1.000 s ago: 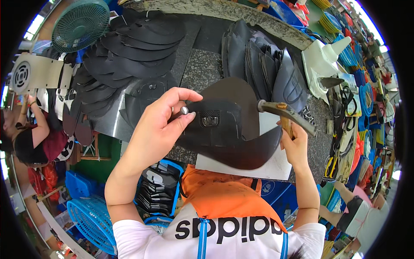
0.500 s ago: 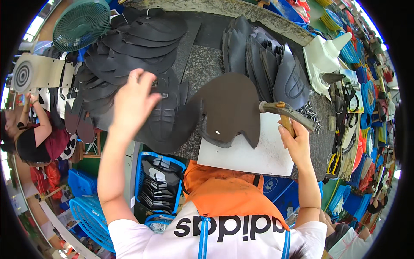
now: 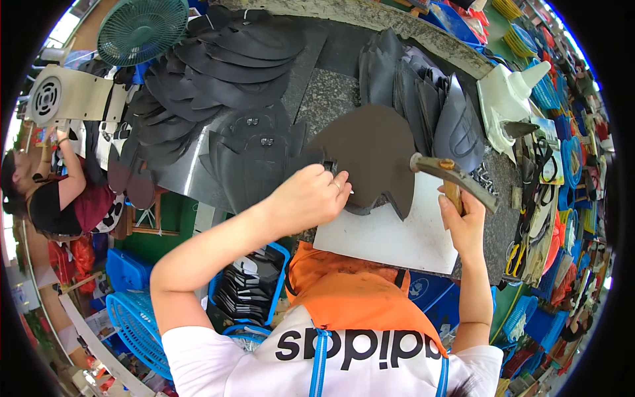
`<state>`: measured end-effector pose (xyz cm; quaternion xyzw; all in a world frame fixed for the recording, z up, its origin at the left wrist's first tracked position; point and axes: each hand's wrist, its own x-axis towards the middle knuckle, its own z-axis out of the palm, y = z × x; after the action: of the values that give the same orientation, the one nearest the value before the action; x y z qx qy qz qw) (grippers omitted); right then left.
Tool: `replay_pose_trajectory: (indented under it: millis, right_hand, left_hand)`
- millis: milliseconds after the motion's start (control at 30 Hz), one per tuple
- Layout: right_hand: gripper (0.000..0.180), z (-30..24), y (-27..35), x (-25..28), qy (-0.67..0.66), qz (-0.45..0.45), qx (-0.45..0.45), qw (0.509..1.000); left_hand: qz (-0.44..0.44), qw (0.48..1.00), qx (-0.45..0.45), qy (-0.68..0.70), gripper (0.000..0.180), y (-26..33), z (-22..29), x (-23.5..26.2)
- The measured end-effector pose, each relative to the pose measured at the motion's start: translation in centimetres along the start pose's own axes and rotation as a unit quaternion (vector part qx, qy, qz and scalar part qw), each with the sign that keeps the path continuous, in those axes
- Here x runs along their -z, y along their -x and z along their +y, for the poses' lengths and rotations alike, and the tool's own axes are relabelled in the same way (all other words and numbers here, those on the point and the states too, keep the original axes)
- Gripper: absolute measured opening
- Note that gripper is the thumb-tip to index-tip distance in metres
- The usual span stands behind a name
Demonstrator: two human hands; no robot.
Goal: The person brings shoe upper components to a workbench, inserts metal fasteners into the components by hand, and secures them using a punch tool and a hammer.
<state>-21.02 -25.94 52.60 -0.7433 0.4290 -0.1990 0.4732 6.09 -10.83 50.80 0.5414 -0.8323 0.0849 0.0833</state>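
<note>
We are seeing the left hand curling closed on the left edge of a dark leather piece, fingertips pinching something small there — too small to tell what. The piece is lying on a white cutting board, with the board's bare part showing at 6 o'clock of the leather. The right hand is gripping the wooden handle of a hammer, whose head is hanging at 3 o'clock of the piece, just beside its edge — contact unclear. More black cut pieces are piling at 10 o'clock on the stone table, with a green fan beyond them.
</note>
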Motion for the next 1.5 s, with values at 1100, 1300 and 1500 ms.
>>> replay_pose_trajectory:
  millis: [1100, 1300, 1500]
  right_hand:
    - [0.016, 0.8, -0.4, 0.2, -0.121, 0.082, -0.055, 0.988]
    - [0.020, -4.4, -5.5, -4.6, -0.214, -0.049, 0.008, 0.975]
    - [0.027, -4.5, -16.0, -11.6, -0.229, -0.077, 0.010, 0.970]
  left_hand:
    - [0.520, 0.498, 0.113, 0.685, 0.010, -5.0, -13.8, 5.5]
    - [0.505, 0.393, 0.168, 0.750, 0.014, -6.2, -14.4, -0.4]
    - [0.437, 0.422, 0.135, 0.783, 0.021, -5.0, -13.7, 5.0]
